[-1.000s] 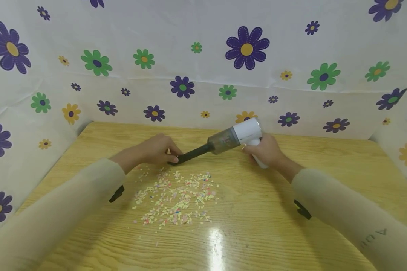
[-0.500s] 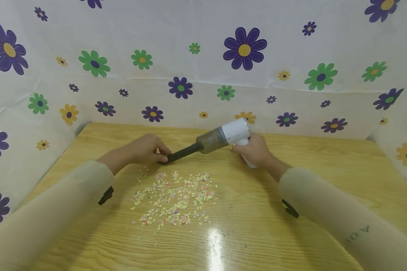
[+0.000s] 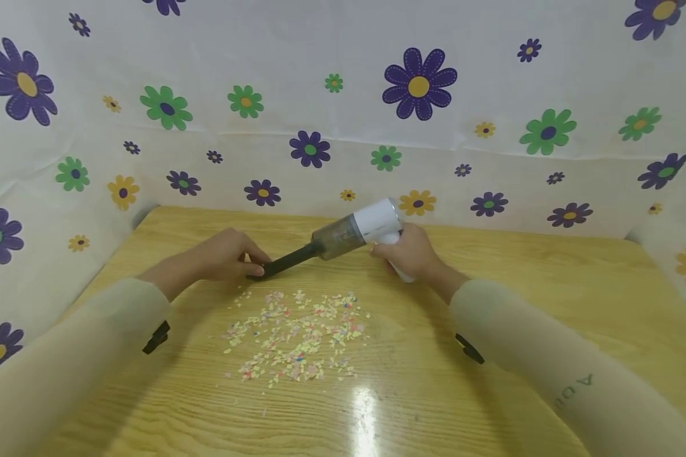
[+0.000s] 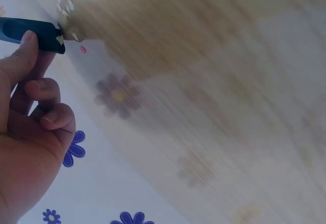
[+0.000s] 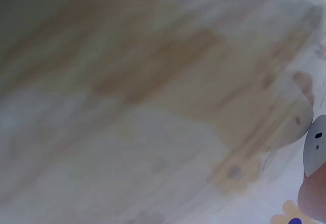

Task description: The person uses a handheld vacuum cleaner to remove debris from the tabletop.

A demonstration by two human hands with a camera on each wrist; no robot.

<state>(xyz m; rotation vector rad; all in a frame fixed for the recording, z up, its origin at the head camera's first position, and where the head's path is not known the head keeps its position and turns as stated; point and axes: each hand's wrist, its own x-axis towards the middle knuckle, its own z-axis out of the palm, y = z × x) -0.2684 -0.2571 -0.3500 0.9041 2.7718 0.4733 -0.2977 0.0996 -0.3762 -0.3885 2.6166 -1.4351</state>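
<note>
Shifted leftward since the earlier frames: both hands and the handheld vacuum (image 3: pixel 354 233), nozzle tip now further left along the far edge of the scraps.

Item: handheld vacuum, white body, clear dust cup, dark nozzle (image 3: pixel 282 261). Held low over the wooden surface (image 3: pixel 491 304), slanting down to the left.

Right hand (image 3: pixel 407 252): grip wrapped round the white handle, carrying the weight.

Left hand (image 3: pixel 225 255): grip pinching the nozzle tip, apparently to steady and aim it.

Paper scraps (image 3: pixel 297 336): scattered pile, just in front of the nozzle.

Backdrop: flowered cloth (image 3: pixel 343 114).

Pale beige long sleeves (image 3: pixel 549 355), dark lettering on the right, black wrist straps (image 3: pixel 157 337) beneath.
</note>
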